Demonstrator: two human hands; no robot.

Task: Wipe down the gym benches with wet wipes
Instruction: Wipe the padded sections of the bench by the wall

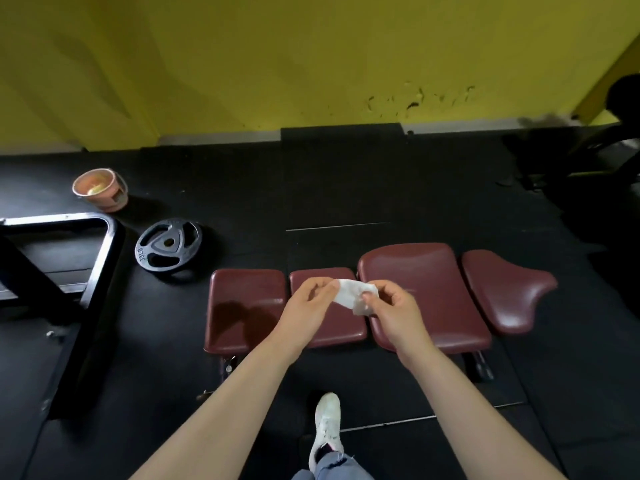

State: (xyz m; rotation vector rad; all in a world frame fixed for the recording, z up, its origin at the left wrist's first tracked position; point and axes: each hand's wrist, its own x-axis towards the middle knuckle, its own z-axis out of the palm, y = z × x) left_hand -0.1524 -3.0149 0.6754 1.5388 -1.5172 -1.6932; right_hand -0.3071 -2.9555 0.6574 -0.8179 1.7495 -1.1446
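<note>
Hands, left (311,299) and right (389,306), pinch wipe (353,296) above bench (433,306); weight plate (168,244), bucket (101,189) lie left.

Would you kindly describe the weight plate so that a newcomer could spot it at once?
Start at the yellow wall and look down to the black floor on the left. Between the maroon bench pads and the black steel frame lies the weight plate. It alone is a flat dark disc with three cut-out grips, unlike the pink bucket behind it.

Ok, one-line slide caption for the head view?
Both hands, left hand and right hand, pinch a wet wipe above the maroon bench pads.
</note>
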